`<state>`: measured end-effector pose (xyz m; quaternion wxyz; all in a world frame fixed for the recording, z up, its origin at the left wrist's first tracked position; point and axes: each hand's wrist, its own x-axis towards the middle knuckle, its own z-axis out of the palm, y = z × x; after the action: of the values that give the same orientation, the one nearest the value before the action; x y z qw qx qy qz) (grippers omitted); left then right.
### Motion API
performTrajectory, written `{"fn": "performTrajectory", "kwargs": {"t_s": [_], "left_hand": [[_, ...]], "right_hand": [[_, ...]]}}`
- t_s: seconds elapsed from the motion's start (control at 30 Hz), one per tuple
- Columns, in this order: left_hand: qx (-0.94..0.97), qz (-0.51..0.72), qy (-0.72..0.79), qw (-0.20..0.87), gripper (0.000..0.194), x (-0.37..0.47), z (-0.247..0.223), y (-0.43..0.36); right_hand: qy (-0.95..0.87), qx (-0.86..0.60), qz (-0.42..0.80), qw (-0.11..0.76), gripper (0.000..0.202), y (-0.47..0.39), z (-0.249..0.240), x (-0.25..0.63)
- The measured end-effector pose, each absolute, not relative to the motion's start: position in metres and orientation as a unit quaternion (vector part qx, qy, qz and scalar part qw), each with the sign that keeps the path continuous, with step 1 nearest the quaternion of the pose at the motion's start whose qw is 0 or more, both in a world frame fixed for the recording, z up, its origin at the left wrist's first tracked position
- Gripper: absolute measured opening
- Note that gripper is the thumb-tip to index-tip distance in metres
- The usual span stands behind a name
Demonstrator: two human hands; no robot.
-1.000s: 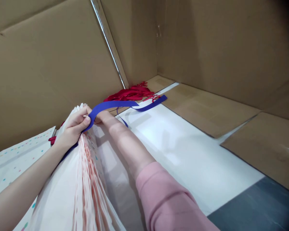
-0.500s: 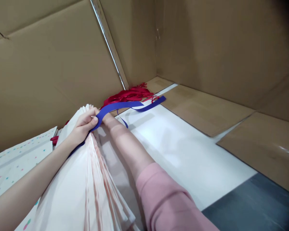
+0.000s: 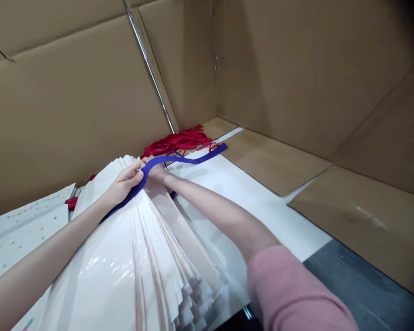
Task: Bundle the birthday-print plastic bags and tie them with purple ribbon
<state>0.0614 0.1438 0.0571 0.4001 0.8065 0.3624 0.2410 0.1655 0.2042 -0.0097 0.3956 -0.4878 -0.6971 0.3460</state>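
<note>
A thick fanned stack of white sheets, seemingly flat paper bags, stands in front of me, with pinkish edges showing. At its top, my left hand is closed, its thumb pressing a blue ribbon that runs along the stack and trails off to the right. My right hand reaches across to the far upper side of the stack, beside the left hand and behind the ribbon. Its fingers are mostly hidden, so what they hold does not show.
Behind the stack lies a heap of red ribbons. White bags with coloured dots lie at the left, a red ribbon handle beside them. Tall cardboard walls enclose the back and right. A white sheet covers part of the surface.
The right forearm has swung outward to the right and its hand shows more. The sheets at the stack's right side have spread wider. The left hand still grips the ribbon; the view has shifted slightly.
</note>
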Motion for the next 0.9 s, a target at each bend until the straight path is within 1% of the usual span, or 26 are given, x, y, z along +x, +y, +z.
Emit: {"fn": "performTrajectory", "kwargs": {"t_s": [0.07, 0.17, 0.27, 0.33, 0.53, 0.6, 0.63, 0.7, 0.77, 0.83, 0.9], "left_hand": [[0.793, 0.231, 0.369, 0.427, 0.036, 0.058, 0.053, 0.146], [0.763, 0.253, 0.38, 0.457, 0.034, 0.053, 0.05, 0.147], [0.728, 0.329, 0.392, 0.457, 0.033, 0.053, 0.05, 0.148], [0.714, 0.36, 0.395, 0.453, 0.033, 0.053, 0.05, 0.149], [0.717, 0.356, 0.408, 0.438, 0.034, 0.05, 0.046, 0.156], [0.735, 0.335, 0.425, 0.408, 0.035, 0.05, 0.045, 0.156], [0.758, 0.311, 0.432, 0.377, 0.036, 0.05, 0.045, 0.157], [0.812, 0.24, 0.44, 0.298, 0.039, 0.052, 0.046, 0.157], [0.85, 0.167, 0.436, 0.243, 0.042, 0.055, 0.046, 0.157], [0.865, 0.119, 0.428, 0.232, 0.044, 0.058, 0.045, 0.158], [0.873, 0.087, 0.42, 0.231, 0.045, 0.06, 0.043, 0.159]], "right_hand": [[-0.672, -0.498, 0.384, 0.39, 0.026, 0.183, -0.014, 0.173], [-0.63, -0.532, 0.426, 0.373, 0.035, 0.151, -0.025, 0.184], [-0.602, -0.549, 0.438, 0.381, 0.039, 0.129, -0.033, 0.19], [-0.591, -0.555, 0.441, 0.385, 0.044, 0.123, -0.034, 0.191], [-0.556, -0.575, 0.457, 0.39, 0.042, 0.122, -0.034, 0.186], [-0.546, -0.579, 0.455, 0.4, 0.043, 0.123, -0.036, 0.185], [-0.542, -0.581, 0.452, 0.406, 0.044, 0.124, -0.038, 0.185], [-0.537, -0.582, 0.449, 0.414, 0.042, 0.125, -0.04, 0.186], [-0.539, -0.574, 0.455, 0.416, 0.036, 0.126, -0.043, 0.188], [-0.542, -0.562, 0.467, 0.415, 0.03, 0.127, -0.045, 0.189], [-0.541, -0.552, 0.479, 0.417, 0.029, 0.128, -0.047, 0.192]]}}
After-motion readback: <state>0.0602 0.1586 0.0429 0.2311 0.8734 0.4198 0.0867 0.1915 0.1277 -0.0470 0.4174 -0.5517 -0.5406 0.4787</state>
